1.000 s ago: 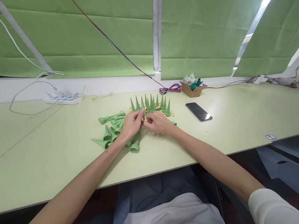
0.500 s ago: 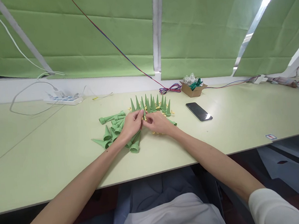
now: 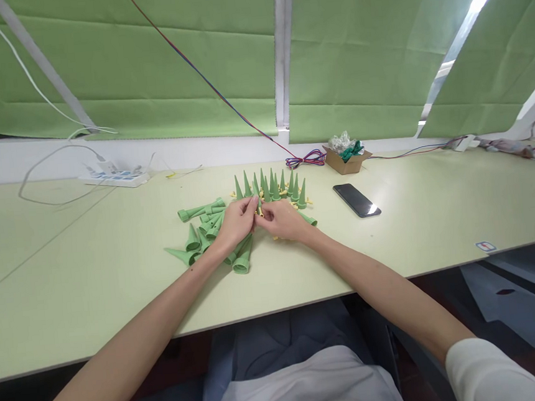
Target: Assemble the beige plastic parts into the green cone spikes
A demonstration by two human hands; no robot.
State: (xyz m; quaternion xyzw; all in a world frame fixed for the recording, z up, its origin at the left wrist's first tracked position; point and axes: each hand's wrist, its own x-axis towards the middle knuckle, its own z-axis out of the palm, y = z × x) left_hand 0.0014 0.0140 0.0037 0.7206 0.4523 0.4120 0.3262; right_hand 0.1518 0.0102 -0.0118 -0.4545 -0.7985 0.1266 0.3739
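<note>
My left hand is closed around a green cone, whose tip shows between the two hands. Close against it on the right, my right hand pinches a small yellow piece at the cone's base. Behind both hands, several green cones stand upright with yellow pieces on them. Several loose green cones lie in a pile left of and below my left hand. Another green cone lies partly hidden beside my right hand. My fingers cover much of the held parts.
A black phone lies on the pale table to the right. Behind it are a cardboard box with plastic and green material, and a coiled cable. A white power strip is at the back left.
Both hands stay almost in the same place, with only slight finger movement at the yellow piece. The view has shifted very slightly.
</note>
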